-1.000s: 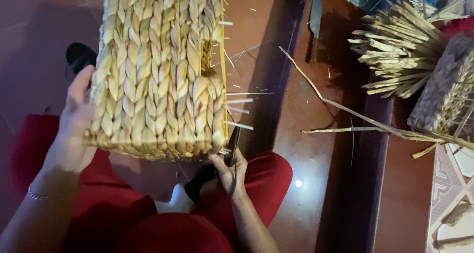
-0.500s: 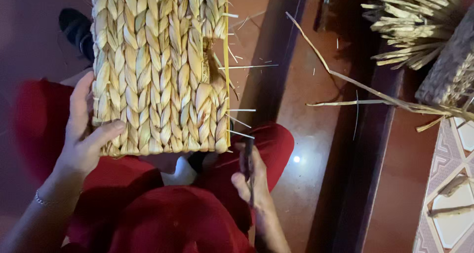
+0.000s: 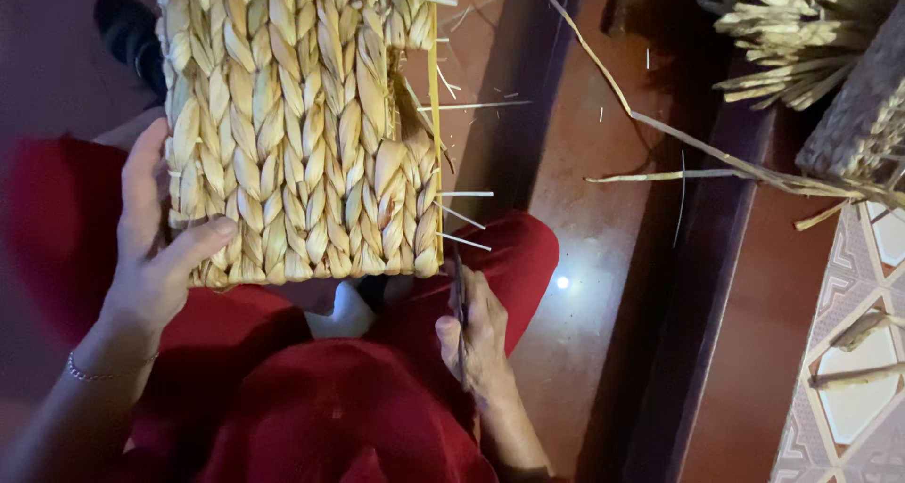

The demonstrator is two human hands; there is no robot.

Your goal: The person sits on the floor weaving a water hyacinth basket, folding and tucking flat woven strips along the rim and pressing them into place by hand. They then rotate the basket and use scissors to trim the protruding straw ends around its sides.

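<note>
A woven straw basket [image 3: 302, 115] of thick braided yellow strands fills the upper left, with thin loose ends sticking out along its right edge. My left hand [image 3: 156, 243] grips its lower left corner, thumb lying across the weave. Below the basket's lower right corner, my right hand [image 3: 476, 337] is closed around a thin dark tool [image 3: 460, 299] whose tip points up toward the loose ends. My lap in red cloth [image 3: 311, 408] lies underneath.
A bundle of dry straw stalks [image 3: 801, 40] and another woven piece [image 3: 863, 115] sit at the upper right, with long loose strands [image 3: 698, 158] trailing over the reddish floor. A dark step edge [image 3: 698, 285] runs down the middle right. Patterned tiles [image 3: 858, 351] lie at the lower right.
The basket has shifted up and left in view. My right hand has dropped from the basket's lower edge toward my lap, holding the dark tool. My left thumb has come onto the weave.
</note>
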